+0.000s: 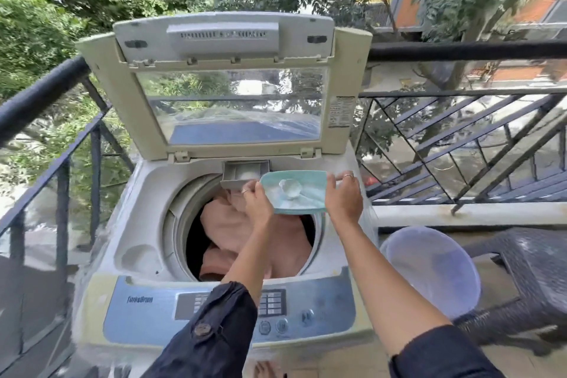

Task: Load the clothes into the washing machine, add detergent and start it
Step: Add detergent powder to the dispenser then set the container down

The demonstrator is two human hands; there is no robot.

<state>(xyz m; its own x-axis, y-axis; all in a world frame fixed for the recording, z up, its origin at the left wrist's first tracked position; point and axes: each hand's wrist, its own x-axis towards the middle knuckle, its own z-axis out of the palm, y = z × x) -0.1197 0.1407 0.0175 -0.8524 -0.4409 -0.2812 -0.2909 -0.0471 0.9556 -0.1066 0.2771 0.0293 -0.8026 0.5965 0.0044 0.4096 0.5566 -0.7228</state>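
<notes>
Teal plastic tub [302,174] of white powder [310,196] is held up over the far right part of the drum opening, just right of and in front of the pulled-out grey detergent drawer [242,173]. Clear scoop [290,188] lies in the powder. Left hand [257,198] grips the tub's left edge, fingers curled round it, ring on one finger. Right hand [343,196] grips the right edge, fingers hooked over the far corner, ring visible too. Both sleeves dark, pushed up the forearms. Top-load washing machine [144,193] stands on a balcony, lid [233,70] raised upright at the back, window in it. Peach clothes [233,224] fill the drum below the hands. Blue-grey control panel [153,307] runs along the near edge, partly hidden by the left sleeve. Translucent bucket [429,273] sits just right of the machine, dark wicker stool [534,267] beside it. Black railing [460,50] behind, trees beyond.
</notes>
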